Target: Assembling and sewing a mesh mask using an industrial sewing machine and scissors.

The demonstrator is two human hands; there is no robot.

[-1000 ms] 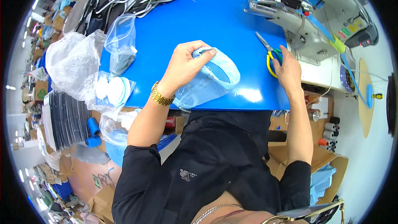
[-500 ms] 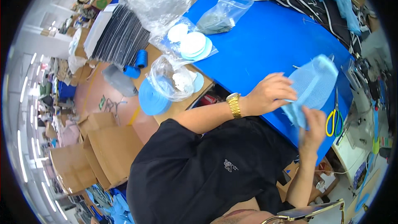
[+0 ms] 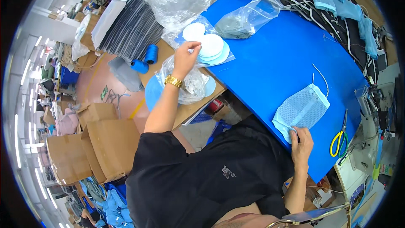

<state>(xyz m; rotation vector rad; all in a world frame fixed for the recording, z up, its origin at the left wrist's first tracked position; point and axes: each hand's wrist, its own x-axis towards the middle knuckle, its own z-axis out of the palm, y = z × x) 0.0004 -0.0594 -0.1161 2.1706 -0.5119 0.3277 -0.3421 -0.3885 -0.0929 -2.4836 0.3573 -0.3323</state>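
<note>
Mesh bag by the surface's near edge is pinched in our right hand; our curled left hand is at the left corner's discs, hold unclear.

Sewing workshop, with sewing machine, blue thread spools, scissors and cardboard boxes.

Strip lights glow beyond a pinkish floor

The blue table bore a mesh pouch at the right fingers, scissors near them, discs on plastic beside the left fingers.
</note>
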